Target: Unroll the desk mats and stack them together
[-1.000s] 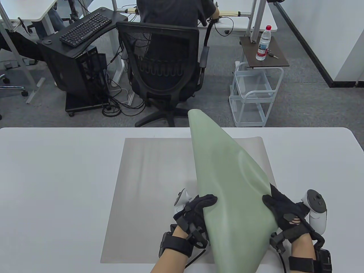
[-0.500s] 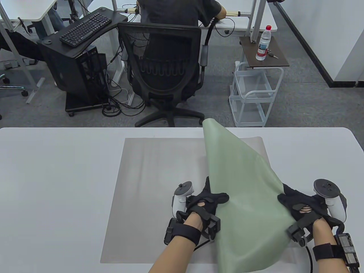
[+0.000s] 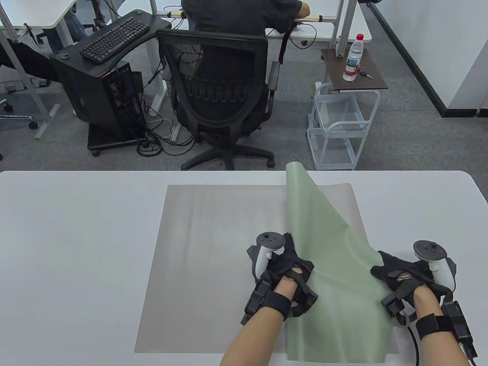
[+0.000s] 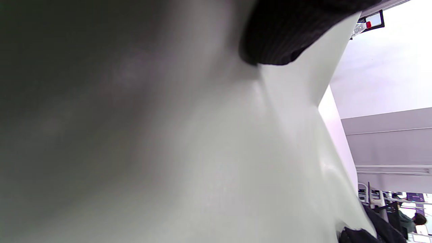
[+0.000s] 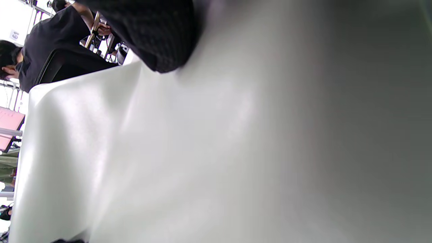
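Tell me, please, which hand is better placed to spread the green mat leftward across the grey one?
Left, probably. The left hand grips the green mat at its inner edge, over the grey mat, whose uncovered stretch lies on its side. The right hand holds the outer edge.

Even, bright overhead light fills the table view, sharp throughout, with soft shadows on the worktop (image 3: pixel 76 248) and bowed edges. Both wrist views are blurred, dim on one side, overexposed beyond.
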Available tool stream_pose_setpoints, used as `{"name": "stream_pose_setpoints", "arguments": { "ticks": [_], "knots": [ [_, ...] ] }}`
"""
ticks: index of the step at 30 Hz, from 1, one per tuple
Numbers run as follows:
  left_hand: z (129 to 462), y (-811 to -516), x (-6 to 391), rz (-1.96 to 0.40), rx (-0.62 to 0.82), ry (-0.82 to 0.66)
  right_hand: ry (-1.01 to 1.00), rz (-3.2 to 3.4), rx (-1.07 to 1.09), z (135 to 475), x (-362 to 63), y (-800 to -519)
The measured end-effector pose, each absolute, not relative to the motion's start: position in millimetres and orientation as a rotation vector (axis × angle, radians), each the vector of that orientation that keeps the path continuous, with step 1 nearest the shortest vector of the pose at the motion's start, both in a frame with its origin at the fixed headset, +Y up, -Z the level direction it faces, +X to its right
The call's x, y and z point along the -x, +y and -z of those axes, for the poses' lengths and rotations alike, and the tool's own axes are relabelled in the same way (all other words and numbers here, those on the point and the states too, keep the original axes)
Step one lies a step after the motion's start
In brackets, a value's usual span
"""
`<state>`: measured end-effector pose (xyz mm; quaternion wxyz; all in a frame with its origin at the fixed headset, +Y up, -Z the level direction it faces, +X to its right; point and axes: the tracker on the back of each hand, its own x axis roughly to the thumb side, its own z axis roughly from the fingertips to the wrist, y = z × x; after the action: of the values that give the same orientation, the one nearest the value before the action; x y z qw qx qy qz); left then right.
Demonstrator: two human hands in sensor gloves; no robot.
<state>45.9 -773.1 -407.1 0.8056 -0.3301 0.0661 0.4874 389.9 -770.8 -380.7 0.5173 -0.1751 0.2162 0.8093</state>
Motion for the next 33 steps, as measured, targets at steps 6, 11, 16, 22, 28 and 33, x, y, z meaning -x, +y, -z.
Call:
{"name": "stream_pose_setpoints", "arguments": {
  "ticks": [6, 11, 16, 22, 28, 33],
  "knots": [
    [407.7, -762.8, -48.6, -1.026, 0.678, 0.077, 0.494, -1.745, 0.329, 391.1, -397.9, -778.6],
    [408.7, -753.7, -46.9, -1.124, 0.677, -0.025, 0.460, -1.596, 0.299, 400.5, -402.0, -781.9],
    [414.3, -743.6, -31.9, -1.230, 0.708, -0.104, 0.377, -1.327, 0.210, 403.6, -408.7, -788.4],
    [411.6, -740.8, -29.5, -1.022, 0.649, -0.077, 0.206, -1.283, 0.178, 416.1, -411.5, -773.8],
    [416.0, -740.7, -34.1, -0.895, 0.621, 0.000, 0.081, -1.468, 0.117, 433.7, -417.3, -744.8],
    [422.2, -750.0, -38.9, -0.875, 0.628, 0.099, 0.052, -1.699, 0.106, 454.3, -411.4, -732.9]
  ]
}}
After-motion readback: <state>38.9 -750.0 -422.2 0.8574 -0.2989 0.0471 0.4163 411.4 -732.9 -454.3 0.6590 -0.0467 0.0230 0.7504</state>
